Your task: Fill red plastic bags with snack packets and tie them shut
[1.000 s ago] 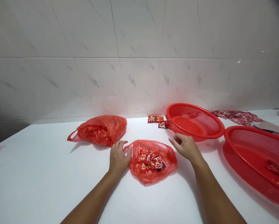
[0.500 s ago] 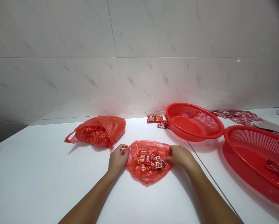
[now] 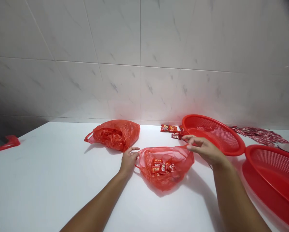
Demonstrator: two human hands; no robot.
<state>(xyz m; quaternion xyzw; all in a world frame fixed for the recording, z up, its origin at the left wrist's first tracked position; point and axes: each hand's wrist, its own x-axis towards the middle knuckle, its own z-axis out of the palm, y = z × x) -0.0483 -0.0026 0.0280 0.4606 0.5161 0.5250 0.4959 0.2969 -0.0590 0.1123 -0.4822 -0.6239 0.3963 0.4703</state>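
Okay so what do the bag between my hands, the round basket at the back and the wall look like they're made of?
Bag: thin, slightly glossy plastic film; it's see-through and crinkled.
Round basket: probably smooth, shiny molded plastic, with a perforated side.
Wall: glossy tile, perhaps ceramic, given its seams, reflections and marble-like veining.

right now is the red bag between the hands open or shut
Open: the red bag has its mouth spread between the hands, and the small red packets inside show through the opening.
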